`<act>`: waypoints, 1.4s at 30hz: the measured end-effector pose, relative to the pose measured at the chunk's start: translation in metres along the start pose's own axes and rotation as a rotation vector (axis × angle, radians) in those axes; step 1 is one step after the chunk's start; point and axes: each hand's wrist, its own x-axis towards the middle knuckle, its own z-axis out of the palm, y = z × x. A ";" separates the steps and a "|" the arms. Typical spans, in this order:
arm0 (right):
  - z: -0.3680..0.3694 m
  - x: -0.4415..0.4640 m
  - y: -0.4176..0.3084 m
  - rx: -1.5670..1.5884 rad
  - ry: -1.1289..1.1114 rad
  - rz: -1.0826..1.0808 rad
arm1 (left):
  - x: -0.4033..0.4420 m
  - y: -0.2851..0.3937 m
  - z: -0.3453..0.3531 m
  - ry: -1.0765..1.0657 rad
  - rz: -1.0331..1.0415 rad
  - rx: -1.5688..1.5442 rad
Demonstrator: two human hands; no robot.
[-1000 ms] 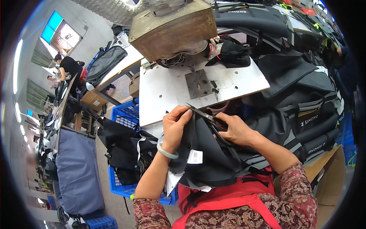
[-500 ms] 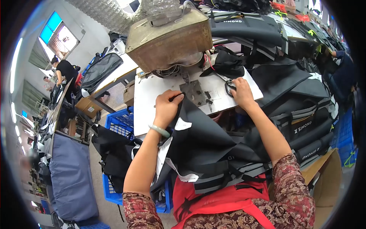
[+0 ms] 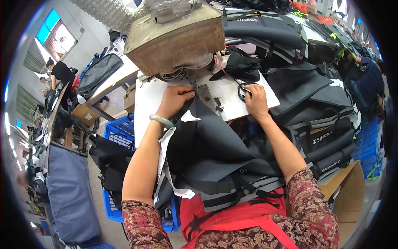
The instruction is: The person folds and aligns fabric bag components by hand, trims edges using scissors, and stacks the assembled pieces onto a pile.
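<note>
My left hand [image 3: 175,101] is closed in a pinch on the upper corner of a large black fabric piece [image 3: 207,143]. That corner lies beside the metal plate [image 3: 204,93] on the white machine table, just below the machine's working parts. The rest of the fabric hangs over the front edge toward my lap, with white backing strips [image 3: 162,155] along its left side. My right hand [image 3: 256,101] rests at the table's right side, fingers curled on the handles of a pair of scissors [image 3: 241,88]. Dark scraps [image 3: 218,103] lie between the hands.
A brownish metal box [image 3: 176,39] with a silver duct [image 3: 107,14] overhangs the table. Black bags [image 3: 327,137] are piled at right, above a cardboard box [image 3: 348,195]. A blue crate [image 3: 120,135] stands at left. Another person [image 3: 62,74] is at the far left.
My left hand has pushed forward with the fabric corner, closer to the machine's working parts. My right hand stays at the scissors. The whole view has shifted slightly.
</note>
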 end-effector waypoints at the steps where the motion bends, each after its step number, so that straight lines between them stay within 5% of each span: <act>1: -0.003 0.001 -0.003 0.025 0.015 -0.014 | -0.001 0.001 -0.001 -0.023 -0.010 0.008; 5: -0.032 -0.046 -0.041 0.470 -0.374 0.093 | -0.038 0.009 0.003 -0.054 -0.187 -0.376; 7: -0.078 -0.062 -0.097 0.591 -0.664 -0.292 | -0.068 0.012 0.001 -0.071 -0.196 -0.533; 11: -0.074 -0.146 -0.138 0.502 -0.954 -0.364 | -0.083 0.025 0.051 -0.240 -0.104 -0.445; 12: -0.062 -0.175 -0.154 1.157 -0.881 0.198 | -0.086 0.034 0.076 -0.375 -0.020 -0.343; 14: -0.060 -0.208 -0.178 1.370 -0.811 0.472 | -0.085 0.054 0.112 -0.587 0.171 -0.206; 16: -0.079 -0.209 -0.182 1.088 -0.938 0.289 | -0.090 0.069 0.114 -0.689 0.197 -0.271; 19: -0.127 -0.180 -0.146 0.724 -1.074 0.058 | -0.085 0.073 0.052 -0.368 0.243 -0.209; 25: -0.203 -0.221 -0.155 0.566 -1.021 0.196 | -0.166 -0.005 -0.035 -0.040 -0.046 -0.197; 30: -0.246 -0.206 -0.138 0.384 -0.913 0.282 | -0.261 -0.084 -0.021 0.268 0.003 0.212; 35: -0.246 -0.206 -0.143 0.227 -0.722 0.305 | -0.323 -0.109 0.001 0.588 -0.046 0.232; 37: -0.252 -0.201 -0.141 0.229 -0.638 0.358 | -0.335 -0.116 -0.005 0.431 -0.021 0.581; 42: -0.259 -0.200 -0.136 0.563 -0.299 0.599 | -0.357 -0.153 -0.008 0.133 -0.102 0.813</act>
